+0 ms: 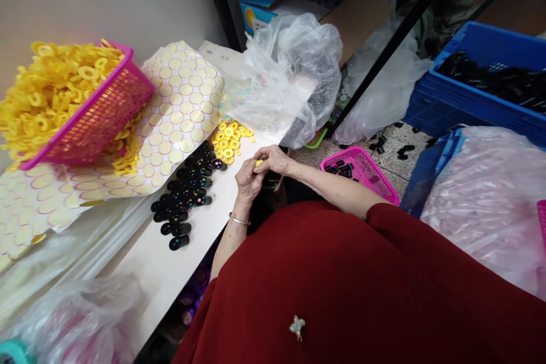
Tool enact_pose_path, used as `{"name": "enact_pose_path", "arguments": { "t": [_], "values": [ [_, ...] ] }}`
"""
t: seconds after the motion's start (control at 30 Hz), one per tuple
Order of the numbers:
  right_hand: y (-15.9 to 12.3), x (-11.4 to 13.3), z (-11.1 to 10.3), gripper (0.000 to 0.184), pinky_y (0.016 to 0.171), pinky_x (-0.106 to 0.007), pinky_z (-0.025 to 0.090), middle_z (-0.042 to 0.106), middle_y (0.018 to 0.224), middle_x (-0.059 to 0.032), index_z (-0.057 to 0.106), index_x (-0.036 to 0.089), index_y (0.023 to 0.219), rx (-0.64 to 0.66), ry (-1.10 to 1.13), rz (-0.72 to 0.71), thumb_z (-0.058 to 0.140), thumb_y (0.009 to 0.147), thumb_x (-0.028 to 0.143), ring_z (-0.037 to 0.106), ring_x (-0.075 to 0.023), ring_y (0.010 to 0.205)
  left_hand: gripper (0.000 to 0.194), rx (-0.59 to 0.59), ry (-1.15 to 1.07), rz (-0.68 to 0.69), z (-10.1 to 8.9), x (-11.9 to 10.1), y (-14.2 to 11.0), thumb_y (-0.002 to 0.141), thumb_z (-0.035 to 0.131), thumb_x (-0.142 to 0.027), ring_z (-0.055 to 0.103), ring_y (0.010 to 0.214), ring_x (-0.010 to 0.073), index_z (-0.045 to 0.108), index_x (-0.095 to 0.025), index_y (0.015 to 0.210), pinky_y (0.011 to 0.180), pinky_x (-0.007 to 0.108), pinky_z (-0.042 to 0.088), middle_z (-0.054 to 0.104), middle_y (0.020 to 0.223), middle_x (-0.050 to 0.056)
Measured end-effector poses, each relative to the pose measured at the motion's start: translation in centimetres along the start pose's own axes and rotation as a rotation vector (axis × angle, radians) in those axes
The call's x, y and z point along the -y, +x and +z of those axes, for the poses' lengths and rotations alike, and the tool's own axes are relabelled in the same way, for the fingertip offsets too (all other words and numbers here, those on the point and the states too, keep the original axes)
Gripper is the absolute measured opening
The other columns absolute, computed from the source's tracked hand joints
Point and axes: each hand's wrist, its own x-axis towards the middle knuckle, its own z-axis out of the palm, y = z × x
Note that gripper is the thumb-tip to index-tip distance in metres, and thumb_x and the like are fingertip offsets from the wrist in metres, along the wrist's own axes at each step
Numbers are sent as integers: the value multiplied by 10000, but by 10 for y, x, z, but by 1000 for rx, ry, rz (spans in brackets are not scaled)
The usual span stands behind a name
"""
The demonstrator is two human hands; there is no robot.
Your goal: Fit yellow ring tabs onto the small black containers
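My left hand, with a bracelet at its wrist, is closed at the table's edge. My right hand meets it there, its fingers curled and touching the left fingers. A small yellow plastic piece shows between the fingertips of both; most of it is covered. Just left of the hands lies a small heap of yellow plastic rings. Several black cylindrical pieces with small coloured dots on their ends lie in rows on the white table.
A pink basket heaped with yellow rings tilts on a circle-patterned sheet. Clear plastic bags lie at the table's far end. On the right are a pink tray with black pieces, a blue crate and a large filled bag.
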Motion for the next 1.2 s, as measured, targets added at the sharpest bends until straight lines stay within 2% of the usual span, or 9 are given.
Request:
{"name": "enact_pose_path", "arguments": {
  "t": [0.1, 0.23, 0.47, 0.6, 0.77, 0.93, 1.07, 1.13, 1.2],
  "values": [
    [0, 5, -1, 299, 566, -218, 368, 553, 591, 64, 616, 123, 718, 74, 11, 23, 709, 437, 167, 472, -85, 588, 213, 1, -3, -17, 0, 1, -1, 792, 581, -390, 620, 848, 175, 629, -194, 860, 767, 292, 493, 670, 893, 76],
    [3, 15, -7, 298, 566, -216, 370, 556, 595, 63, 620, 124, 660, 221, -162, 66, 738, 389, 152, 480, -100, 623, 265, 9, -44, 13, 3, 4, -3, 809, 543, -426, 620, 887, 187, 640, -182, 847, 803, 307, 491, 665, 881, 92],
    [7, 13, 2, 237, 507, -208, 312, 486, 518, 75, 611, 109, 629, 155, -198, 91, 725, 426, 154, 412, -74, 545, 206, 1, -117, -75, 2, 2, -4, 774, 608, -395, 613, 877, 190, 639, -194, 744, 806, 309, 490, 644, 853, 75],
    [6, 9, 3, 347, 554, -207, 360, 545, 592, 67, 653, 101, 713, 104, -116, 7, 772, 400, 193, 461, -84, 605, 244, -70, -146, -81, -2, -1, 1, 757, 620, -425, 605, 857, 183, 647, -189, 812, 792, 311, 490, 649, 895, 73],
    [1, 9, 0, 468, 654, -226, 435, 609, 695, 43, 684, 103, 830, 250, -10, 1, 808, 398, 233, 538, -118, 709, 319, -101, -168, -95, -4, -2, 3, 741, 609, -483, 594, 813, 177, 643, -179, 831, 764, 313, 493, 646, 862, 70],
    [1, 7, -5, 502, 707, -232, 464, 656, 774, 19, 693, 98, 890, 301, 53, 31, 820, 411, 184, 571, -129, 767, 303, -121, -168, -62, -3, -2, 1, 751, 607, -458, 590, 784, 164, 643, -171, 839, 732, 299, 492, 646, 855, 67],
    [4, 5, -14, 677, 836, -248, 477, 691, 947, -14, 683, 130, 1009, 459, 200, 39, 855, 354, 142, 605, -155, 927, 283, -156, -158, -13, -2, 1, 0, 766, 607, -435, 597, 793, 160, 637, -175, 871, 737, 298, 496, 649, 858, 55],
    [4, 3, -17, 661, 833, -241, 490, 695, 997, -39, 676, 132, 1043, 478, 266, 83, 866, 412, 182, 615, -152, 934, 273, -150, -143, 1, -2, 3, 0, 777, 602, -434, 599, 798, 160, 631, -180, 875, 741, 298, 500, 647, 851, 49],
    [3, 2, -17, 580, 776, -227, 514, 702, 977, -53, 677, 122, 1041, 433, 285, 130, 854, 502, 239, 629, -138, 870, 263, -140, -128, 20, -2, 4, 1, 786, 601, -430, 600, 796, 157, 626, -183, 872, 735, 294, 503, 644, 839, 45]
  ]
}}
